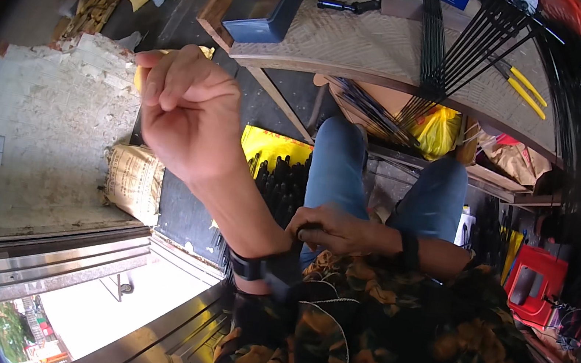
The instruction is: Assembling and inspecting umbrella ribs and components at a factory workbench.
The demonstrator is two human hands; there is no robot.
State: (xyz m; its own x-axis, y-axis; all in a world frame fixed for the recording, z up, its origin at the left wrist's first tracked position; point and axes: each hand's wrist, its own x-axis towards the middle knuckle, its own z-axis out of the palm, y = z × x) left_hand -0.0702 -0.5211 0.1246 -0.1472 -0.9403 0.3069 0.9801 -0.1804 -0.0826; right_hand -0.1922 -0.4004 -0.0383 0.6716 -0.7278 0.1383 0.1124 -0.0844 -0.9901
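My left hand [188,119] is raised at the left, its palm toward me. Its fingers are curled in, and nothing shows in them. A black wristband [247,267] with a dark, blurred block is around my left wrist. Close by, over my lap, my right hand [336,229] has its fingers closed round a small black thing [310,229], whose kind I cannot make out. That thing is right beside my left forearm, just above the band. Another black wristband [409,250] circles my right wrist.
Ahead stands a worktable [309,47] with a blue-grey bin [264,5], long black rods [464,54] jutting past its edge, and yellow-handled pliers [526,90]. Many black parts [282,188] stand beside my leg near a yellow sheet [273,147]. A red plastic stool [534,285] is at the right.
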